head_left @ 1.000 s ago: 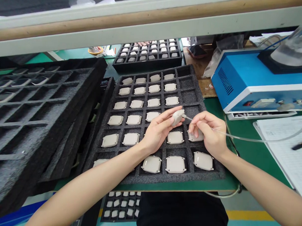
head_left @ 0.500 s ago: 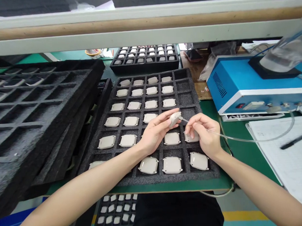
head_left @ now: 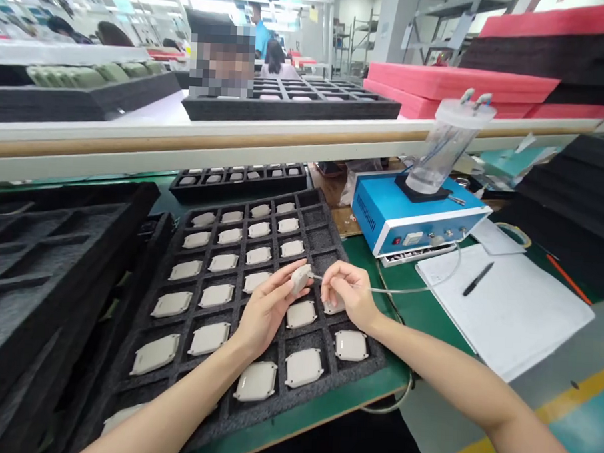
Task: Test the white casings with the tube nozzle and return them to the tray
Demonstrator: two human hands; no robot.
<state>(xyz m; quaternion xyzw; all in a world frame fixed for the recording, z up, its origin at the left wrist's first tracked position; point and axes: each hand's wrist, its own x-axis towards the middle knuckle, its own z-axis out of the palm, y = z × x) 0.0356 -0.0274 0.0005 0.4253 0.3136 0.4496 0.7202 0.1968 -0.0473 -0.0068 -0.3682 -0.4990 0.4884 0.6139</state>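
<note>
My left hand (head_left: 261, 315) grips a pale beige watch case (head_left: 300, 278), tilted up on its side between thumb and fingers. Just to its right, the fingers of my right hand (head_left: 355, 295) are pinched around a thin clear tube (head_left: 404, 291). The tube's narrow tip meets the edge of the case; whether it goes into an opening is too small to tell. Beneath both hands lies a black foam tray (head_left: 321, 238) with rows of similar cases in its compartments. One case (head_left: 334, 306) is partly covered by my right hand.
From a blue machine (head_left: 412, 221) bearing a clear cylinder (head_left: 443, 149), the tube runs to my hand. Papers (head_left: 513, 322) and a black pen (head_left: 478, 279) lie right. Stacked foam trays (head_left: 64, 269) stand left. A shelf rail (head_left: 235, 143) crosses ahead; people are beyond it.
The camera view has tilted up and turned right, bringing the upper shelf and room into sight. Both hands keep the same hold on the watch case and tube.
</note>
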